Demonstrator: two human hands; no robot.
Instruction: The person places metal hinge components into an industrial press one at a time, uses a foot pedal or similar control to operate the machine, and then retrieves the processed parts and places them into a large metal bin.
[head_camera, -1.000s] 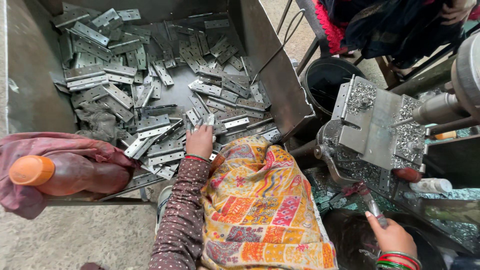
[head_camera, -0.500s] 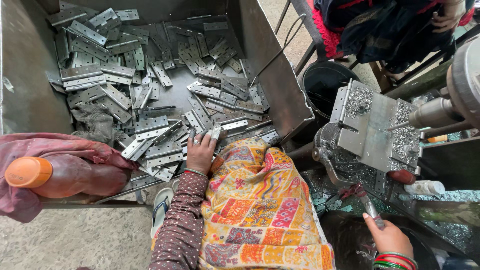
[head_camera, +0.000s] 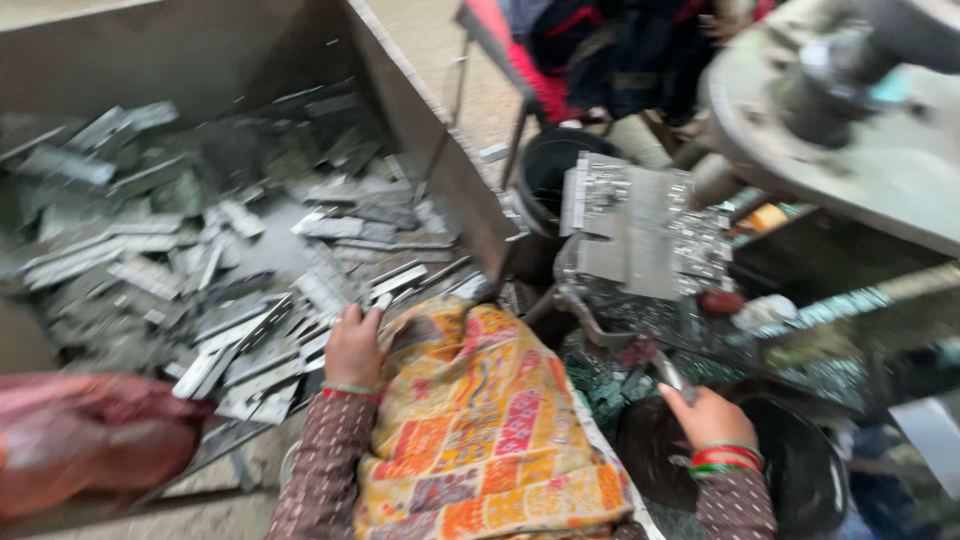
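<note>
While left hand (head_camera: 354, 346) curls on 1 hinge plate (head_camera: 375, 300) at tray's (head_camera: 440, 170) 5 o'clock edge, lift single piece cleanly; right hand (head_camera: 710, 418) pinches lever (head_camera: 665, 372) at 3 o'clock

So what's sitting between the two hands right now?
In the head view, a patterned orange-yellow cloth draped over the lap lies between the left hand and the right hand.

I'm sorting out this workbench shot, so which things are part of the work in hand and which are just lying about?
In use:
left hand
flat metal pieces in the bin
right hand
thin metal tool
metal fixture

Lying about:
black bucket
pink cloth bundle
</note>
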